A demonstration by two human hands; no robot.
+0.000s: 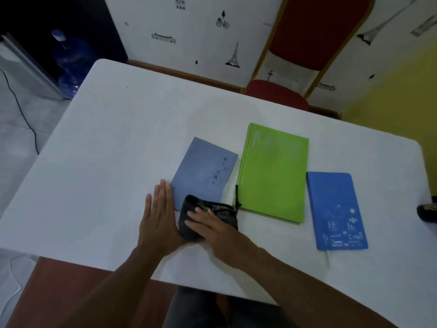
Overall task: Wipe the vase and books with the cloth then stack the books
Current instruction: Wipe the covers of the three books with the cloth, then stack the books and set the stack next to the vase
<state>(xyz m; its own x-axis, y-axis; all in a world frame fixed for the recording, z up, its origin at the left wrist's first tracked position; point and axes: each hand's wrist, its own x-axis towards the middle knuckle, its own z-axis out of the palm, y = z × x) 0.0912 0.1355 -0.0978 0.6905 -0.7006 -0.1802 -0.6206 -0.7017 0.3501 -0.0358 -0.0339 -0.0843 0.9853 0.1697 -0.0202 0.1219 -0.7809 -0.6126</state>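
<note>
- Dim, bluish light; the far left corner is almost black.
- Wide-angle view bends the counter (pixel 118 138) edges.
- Slightly soft overall; no strong shadows or glare.

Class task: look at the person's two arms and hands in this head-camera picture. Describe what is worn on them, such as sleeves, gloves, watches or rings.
Both forearms are bare up to the bottom edge of the picture; no sleeve shows. The left hand and the right hand wear no gloves. No watch, bracelet or ring is visible on either wrist or on the fingers that show.
</note>
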